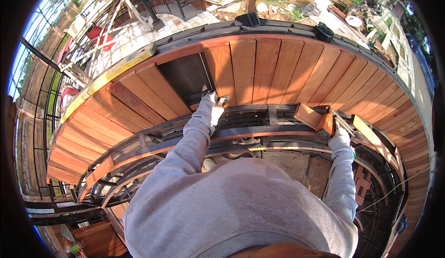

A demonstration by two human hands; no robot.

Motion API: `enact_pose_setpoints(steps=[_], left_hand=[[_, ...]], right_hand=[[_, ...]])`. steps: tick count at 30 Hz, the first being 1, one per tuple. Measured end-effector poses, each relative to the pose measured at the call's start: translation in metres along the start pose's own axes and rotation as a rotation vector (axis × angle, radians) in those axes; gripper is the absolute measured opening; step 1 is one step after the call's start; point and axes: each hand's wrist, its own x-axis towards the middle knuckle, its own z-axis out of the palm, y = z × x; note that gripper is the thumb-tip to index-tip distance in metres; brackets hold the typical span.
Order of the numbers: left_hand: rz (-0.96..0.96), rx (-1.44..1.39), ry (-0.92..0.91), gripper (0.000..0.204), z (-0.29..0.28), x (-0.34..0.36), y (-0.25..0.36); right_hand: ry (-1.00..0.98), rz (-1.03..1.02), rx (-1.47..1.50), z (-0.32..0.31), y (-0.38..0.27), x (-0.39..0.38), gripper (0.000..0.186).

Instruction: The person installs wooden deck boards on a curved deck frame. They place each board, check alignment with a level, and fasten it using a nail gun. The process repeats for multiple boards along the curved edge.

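My left hand (212, 105), in a pale glove, reaches to the lower right corner of a dark panel (184, 76) that shows through a gap between wooden slats. Its thumb stands apart from the fingers, and I make out nothing held. Off to the right, my gloved right hand (339, 133) is closed around an orange-brown, block-like thing with a dark end (326, 125), partly covered by the fingers. A short wooden board (308, 116) lies just left of it, on the lower frame. Reddish-brown slats (266, 68) line the curved backrest on both sides of the gap.
A black curved metal frame (272, 115) runs below the slats. One loose board (373, 135) leans right of my right hand; another piece (99, 171) rests on the left frame. Black clamp-like pieces (251, 19) sit on the top rim. Beyond are paving and rubble.
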Motion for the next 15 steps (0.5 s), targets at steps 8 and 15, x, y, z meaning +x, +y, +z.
enact_pose_setpoints(steps=[8, 15], left_hand=[[0.042, 0.066, -0.214, 0.038, -0.041, -0.003, 0.031], [0.225, 0.067, -0.175, 0.029, -0.05, -0.011, 0.023]], right_hand=[[0.549, -0.122, 0.386, -0.025, -0.022, -0.028, 0.07], [0.461, -0.086, 0.612, -0.011, -0.084, -0.105, 0.044]])
